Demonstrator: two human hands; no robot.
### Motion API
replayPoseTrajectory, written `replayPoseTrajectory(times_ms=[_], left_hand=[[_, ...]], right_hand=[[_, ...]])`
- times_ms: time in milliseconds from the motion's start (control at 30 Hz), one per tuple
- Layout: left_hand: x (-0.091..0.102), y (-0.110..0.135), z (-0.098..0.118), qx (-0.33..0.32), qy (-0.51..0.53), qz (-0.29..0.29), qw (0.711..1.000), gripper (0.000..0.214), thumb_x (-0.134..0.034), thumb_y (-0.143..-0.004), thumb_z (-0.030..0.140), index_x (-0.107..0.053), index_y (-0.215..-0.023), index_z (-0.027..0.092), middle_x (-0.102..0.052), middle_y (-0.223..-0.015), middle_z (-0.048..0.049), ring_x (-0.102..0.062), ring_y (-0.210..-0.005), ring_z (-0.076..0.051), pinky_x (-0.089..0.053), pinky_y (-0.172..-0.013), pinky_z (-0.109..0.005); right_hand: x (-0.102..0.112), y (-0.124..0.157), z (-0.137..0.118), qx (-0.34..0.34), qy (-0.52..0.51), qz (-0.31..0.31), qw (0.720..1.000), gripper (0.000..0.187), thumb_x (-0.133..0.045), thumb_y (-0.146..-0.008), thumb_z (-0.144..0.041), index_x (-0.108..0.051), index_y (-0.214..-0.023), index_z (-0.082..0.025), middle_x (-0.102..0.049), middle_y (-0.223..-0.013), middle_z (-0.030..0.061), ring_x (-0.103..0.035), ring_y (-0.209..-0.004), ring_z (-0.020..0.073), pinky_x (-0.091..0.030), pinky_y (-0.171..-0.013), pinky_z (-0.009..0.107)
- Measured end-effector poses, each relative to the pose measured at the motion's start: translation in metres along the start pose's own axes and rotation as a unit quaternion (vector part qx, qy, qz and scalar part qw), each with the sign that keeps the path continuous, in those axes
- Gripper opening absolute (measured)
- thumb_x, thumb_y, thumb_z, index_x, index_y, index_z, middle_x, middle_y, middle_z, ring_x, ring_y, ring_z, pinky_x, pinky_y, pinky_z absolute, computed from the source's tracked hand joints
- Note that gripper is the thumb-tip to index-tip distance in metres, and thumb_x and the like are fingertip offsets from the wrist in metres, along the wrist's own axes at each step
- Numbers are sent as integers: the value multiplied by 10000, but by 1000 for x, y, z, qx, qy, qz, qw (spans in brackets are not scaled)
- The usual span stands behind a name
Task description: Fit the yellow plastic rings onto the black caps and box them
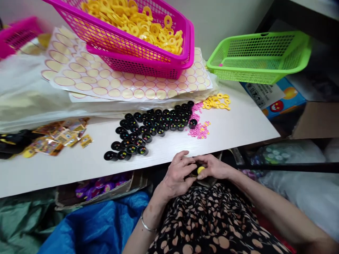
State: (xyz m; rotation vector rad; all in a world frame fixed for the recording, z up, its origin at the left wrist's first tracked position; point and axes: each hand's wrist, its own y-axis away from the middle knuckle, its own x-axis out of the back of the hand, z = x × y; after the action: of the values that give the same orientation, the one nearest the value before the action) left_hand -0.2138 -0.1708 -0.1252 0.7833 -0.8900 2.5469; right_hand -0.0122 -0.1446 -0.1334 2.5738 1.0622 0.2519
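Note:
My left hand [178,173] and my right hand [214,168] meet just below the front edge of the white table [238,123], over my lap. Both are closed round a small black cup with a yellow ring [200,170] pinched between their fingertips. On the table ahead lies a cluster of several small black cups [150,128], many with coloured beads inside. To the right of that cluster lie pink beads [200,129] and a few loose yellow rings [217,102].
A pink basket [185,53] full of yellow rings rests on sheets of round stickers [106,77]. A green basket [259,56] stands at the back right. Small printed packets [62,135] lie at left. Blue plastic sheeting [106,222] and boxes sit under the table.

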Motion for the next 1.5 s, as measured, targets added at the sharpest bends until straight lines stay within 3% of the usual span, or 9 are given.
replayPoseTrajectory(times_ms=[67,167,300,467,633,700,833,1167,1500], left_hand=[[10,15,-7,41,-100,177,978,213,-643,-697,122,-610,-900,174,-644,-903,-68,-553,-918,-203,-450,-845,-387],[26,36,-23,161,-278,378,868,209,-682,-683,154,-600,-875,160,-621,-825,-54,-558,-790,-175,-456,-752,-344],[38,41,-45,331,-334,408,782,357,-715,-648,378,-610,-891,139,-531,-688,-1,-495,-612,-128,-444,-620,-270],[44,29,-56,403,-317,390,765,373,-679,-649,479,-658,-829,153,-487,-587,29,-489,-570,-127,-406,-572,-248],[39,29,-55,354,-309,394,790,288,-668,-684,402,-660,-850,167,-474,-582,38,-439,-509,-97,-377,-530,-223],[31,28,-49,315,-306,364,821,250,-670,-694,354,-651,-854,163,-459,-579,43,-424,-497,-84,-367,-522,-210],[11,16,-38,256,-261,288,885,229,-654,-724,306,-623,-896,157,-528,-663,19,-442,-517,-76,-382,-552,-202],[-11,-28,-38,218,-151,180,947,207,-596,-769,353,-592,-861,167,-561,-725,-4,-460,-568,-97,-388,-579,-221],[-15,-28,-43,225,-131,197,945,242,-603,-763,362,-588,-907,168,-570,-752,-3,-461,-576,-93,-392,-593,-219]], right_hand=[[5,-3,4,-20,179,45,983,378,-655,-656,-270,-626,-1018,-163,-630,-942,54,-556,-907,238,-417,-788,330],[9,-9,12,-51,373,69,924,452,-625,-685,-257,-570,-1128,-181,-574,-1157,108,-491,-1087,290,-377,-876,354],[8,-19,17,-126,459,59,877,494,-621,-689,-229,-527,-1172,-183,-580,-1165,124,-490,-1114,285,-370,-890,340],[15,-9,2,-121,465,65,875,404,-607,-689,-191,-566,-1089,-159,-611,-1077,126,-548,-997,253,-400,-788,298],[24,12,-24,-49,360,27,931,77,-524,-756,-160,-600,-774,-166,-586,-667,8,-527,-632,135,-361,-557,219],[30,10,-26,27,335,154,929,134,-452,-823,-176,-577,-772,-176,-555,-672,-3,-502,-634,122,-364,-580,220],[44,-12,-16,124,355,364,852,127,-445,-834,-164,-563,-794,-185,-548,-786,24,-518,-748,144,-384,-682,246],[46,-30,-12,80,539,368,753,191,-379,-864,-125,-547,-794,-182,-535,-792,54,-500,-770,170,-359,-639,253],[52,-31,-9,78,477,370,793,94,-441,-865,-186,-518,-814,-197,-539,-822,34,-524,-770,159,-378,-662,245]])
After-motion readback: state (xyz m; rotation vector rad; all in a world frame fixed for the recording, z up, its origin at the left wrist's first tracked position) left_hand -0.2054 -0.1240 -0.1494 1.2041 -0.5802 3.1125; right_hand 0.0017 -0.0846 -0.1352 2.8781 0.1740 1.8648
